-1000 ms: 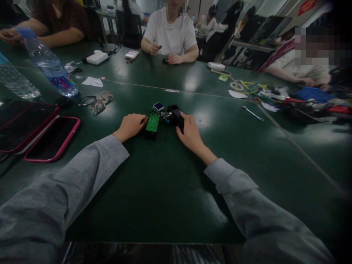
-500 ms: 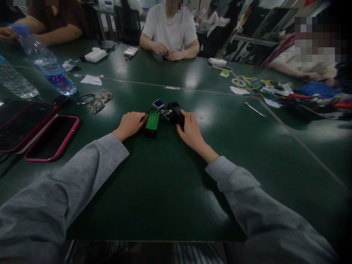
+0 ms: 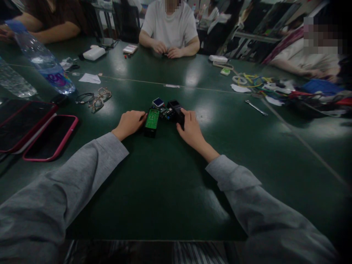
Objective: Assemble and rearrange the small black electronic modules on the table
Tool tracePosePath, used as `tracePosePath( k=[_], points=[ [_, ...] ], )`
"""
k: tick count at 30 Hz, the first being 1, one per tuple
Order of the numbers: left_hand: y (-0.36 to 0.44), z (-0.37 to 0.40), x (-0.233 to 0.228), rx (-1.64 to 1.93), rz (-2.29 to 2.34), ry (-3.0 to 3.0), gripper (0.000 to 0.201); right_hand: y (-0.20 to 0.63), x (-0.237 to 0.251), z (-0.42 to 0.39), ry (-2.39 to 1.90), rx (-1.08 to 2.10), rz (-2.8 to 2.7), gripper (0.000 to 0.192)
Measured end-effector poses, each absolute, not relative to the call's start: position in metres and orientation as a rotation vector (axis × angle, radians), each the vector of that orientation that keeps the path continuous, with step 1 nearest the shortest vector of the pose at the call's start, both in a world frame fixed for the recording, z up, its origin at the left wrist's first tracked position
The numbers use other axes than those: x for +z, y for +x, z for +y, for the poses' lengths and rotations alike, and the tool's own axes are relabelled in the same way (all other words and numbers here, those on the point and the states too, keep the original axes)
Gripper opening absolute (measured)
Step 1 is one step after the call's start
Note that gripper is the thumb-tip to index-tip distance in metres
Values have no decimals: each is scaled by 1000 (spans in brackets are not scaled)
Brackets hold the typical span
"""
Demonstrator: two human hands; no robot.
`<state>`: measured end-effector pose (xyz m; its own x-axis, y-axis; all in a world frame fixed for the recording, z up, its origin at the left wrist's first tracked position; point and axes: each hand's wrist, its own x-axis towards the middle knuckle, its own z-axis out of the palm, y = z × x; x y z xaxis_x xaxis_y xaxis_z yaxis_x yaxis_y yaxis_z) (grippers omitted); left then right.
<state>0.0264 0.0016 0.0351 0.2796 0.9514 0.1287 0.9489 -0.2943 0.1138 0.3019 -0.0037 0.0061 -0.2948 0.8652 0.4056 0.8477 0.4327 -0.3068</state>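
My left hand, its fingers curled, is against the left side of a black case with a green circuit board facing up. My right hand holds the near right side of a black plastic case piece with a window-like opening, thumb and fingers on its edge. Between the two lie small electronic parts with wires, and a small display module sits just behind. All of these rest on the green table. The fingertips of my left hand are partly hidden.
To the left are a pink-framed phone, a tablet, water bottles and glasses. A wrench and tangled cables lie to the right. Several people sit around the table.
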Motion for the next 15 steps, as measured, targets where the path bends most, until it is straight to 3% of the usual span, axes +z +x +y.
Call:
tracePosePath(
  k=[15],
  points=[
    [27,2,35,279,1851,2486,42,301,7,-5,-1440,45,-2171,62]
  ],
)
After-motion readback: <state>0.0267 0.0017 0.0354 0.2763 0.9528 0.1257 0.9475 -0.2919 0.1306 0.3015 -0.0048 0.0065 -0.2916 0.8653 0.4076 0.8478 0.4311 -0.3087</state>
